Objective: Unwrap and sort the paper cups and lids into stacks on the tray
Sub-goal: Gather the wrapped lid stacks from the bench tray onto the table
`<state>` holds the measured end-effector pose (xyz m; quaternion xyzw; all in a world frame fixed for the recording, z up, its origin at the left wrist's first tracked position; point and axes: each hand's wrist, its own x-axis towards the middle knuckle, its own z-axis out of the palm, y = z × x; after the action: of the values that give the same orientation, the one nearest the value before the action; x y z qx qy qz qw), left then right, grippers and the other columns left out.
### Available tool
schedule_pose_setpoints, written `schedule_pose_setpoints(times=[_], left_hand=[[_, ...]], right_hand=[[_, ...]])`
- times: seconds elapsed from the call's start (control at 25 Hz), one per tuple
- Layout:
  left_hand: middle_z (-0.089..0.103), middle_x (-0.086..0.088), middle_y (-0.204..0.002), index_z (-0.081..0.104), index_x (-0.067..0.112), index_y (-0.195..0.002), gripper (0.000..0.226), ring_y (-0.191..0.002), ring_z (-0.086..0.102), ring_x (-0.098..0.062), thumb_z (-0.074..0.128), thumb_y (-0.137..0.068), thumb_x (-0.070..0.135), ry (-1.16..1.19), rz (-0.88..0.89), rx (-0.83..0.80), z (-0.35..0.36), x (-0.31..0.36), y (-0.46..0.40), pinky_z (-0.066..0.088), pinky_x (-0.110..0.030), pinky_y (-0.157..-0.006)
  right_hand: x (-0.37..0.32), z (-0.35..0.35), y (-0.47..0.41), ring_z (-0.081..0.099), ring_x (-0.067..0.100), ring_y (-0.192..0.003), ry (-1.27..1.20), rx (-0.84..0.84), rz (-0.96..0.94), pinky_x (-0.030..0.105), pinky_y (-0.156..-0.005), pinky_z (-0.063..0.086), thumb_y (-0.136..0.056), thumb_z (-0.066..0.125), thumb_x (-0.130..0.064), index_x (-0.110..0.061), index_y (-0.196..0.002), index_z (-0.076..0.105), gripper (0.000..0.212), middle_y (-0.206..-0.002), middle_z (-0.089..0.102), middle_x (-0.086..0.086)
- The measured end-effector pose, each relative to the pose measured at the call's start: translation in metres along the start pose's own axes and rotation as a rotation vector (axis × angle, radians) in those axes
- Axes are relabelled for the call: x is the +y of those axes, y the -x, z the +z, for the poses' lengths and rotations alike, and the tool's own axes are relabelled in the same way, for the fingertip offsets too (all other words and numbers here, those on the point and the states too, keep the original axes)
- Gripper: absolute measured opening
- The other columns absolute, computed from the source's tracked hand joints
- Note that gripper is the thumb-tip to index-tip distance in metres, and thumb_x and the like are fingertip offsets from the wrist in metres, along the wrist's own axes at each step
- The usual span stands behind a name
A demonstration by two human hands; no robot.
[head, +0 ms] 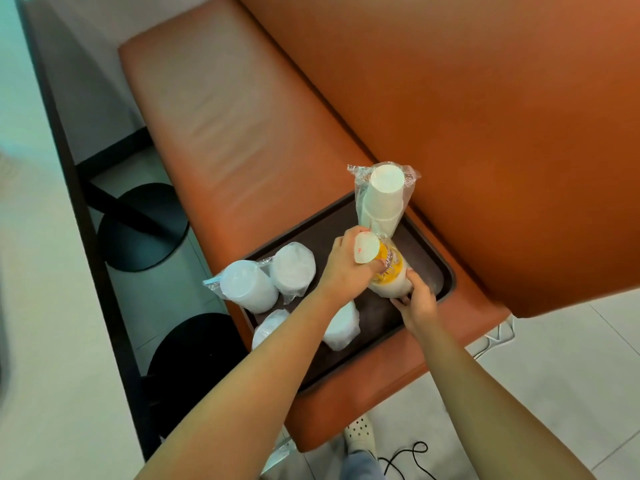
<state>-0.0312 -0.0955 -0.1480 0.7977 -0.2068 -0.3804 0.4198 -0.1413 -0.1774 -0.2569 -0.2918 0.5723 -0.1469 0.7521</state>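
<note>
On the orange bench seat (225,140) a dark tray (446,271) is lying, and both hands are working over its right part. The left hand (346,265) is wrapping its grip closely around the upper part of a yellow-and-white cup stack (388,271), the fingers curling over the side just under the top cup. The right hand (417,299) is pressing on the lower end of the same stack, its grip half closed, with the fingertips touching the white bottom part near the tray's right rim. Just behind this stack, a white cup stack in clear plastic wrap (382,199) is standing upright on the far side of the tray. On the left part of the tray, wrapped white lid packs (273,278) are lying close together, and another white pack (341,327) is lying between the two forearms. Below the bench a black cable (408,455) is lying on the tiled floor (554,375).
</note>
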Motion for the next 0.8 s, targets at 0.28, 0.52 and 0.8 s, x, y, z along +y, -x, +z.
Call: schedule_pose_setpoints(times=[0.28, 0.52, 0.8], left_hand=[[0.052, 0.006, -0.118, 0.038, 0.026, -0.13, 0.065, -0.11, 0.054, -0.009, 0.073, -0.075, 0.017, 0.178, 0.244, 0.213, -0.048, 0.054, 0.063, 0.05, -0.029, -0.093], [0.056, 0.021, -0.102, 0.042, 0.029, -0.113, 0.053, -0.095, 0.059, 0.005, 0.074, -0.071, 0.031, 0.189, 0.465, 0.58, -0.145, 0.113, 0.147, 0.052, -0.02, -0.083], [0.06, 0.01, -0.105, 0.046, 0.027, -0.114, 0.056, -0.1, 0.061, -0.013, 0.073, -0.068, 0.039, 0.126, 0.54, 0.912, -0.269, 0.127, 0.241, 0.051, -0.032, -0.087]], right_hand=[[-0.044, 0.029, 0.074, 0.055, 0.024, -0.104, 0.036, -0.129, -0.345, 0.034, -0.077, 0.05, -0.091, 0.048, -0.002, -0.016, -0.13, 0.041, 0.042, -0.124, 0.05, 0.008], [-0.07, 0.115, 0.181, 0.048, 0.028, -0.124, 0.39, -0.349, -0.781, 0.041, -0.099, 0.047, -0.06, 0.061, -0.019, -0.026, -0.136, 0.035, 0.08, -0.137, 0.045, 0.011], [-0.053, 0.231, 0.299, 0.059, 0.014, -0.091, 0.436, -0.578, -0.907, 0.014, -0.072, 0.048, -0.056, 0.07, -0.02, -0.027, -0.114, 0.049, 0.062, -0.106, 0.061, -0.001]])
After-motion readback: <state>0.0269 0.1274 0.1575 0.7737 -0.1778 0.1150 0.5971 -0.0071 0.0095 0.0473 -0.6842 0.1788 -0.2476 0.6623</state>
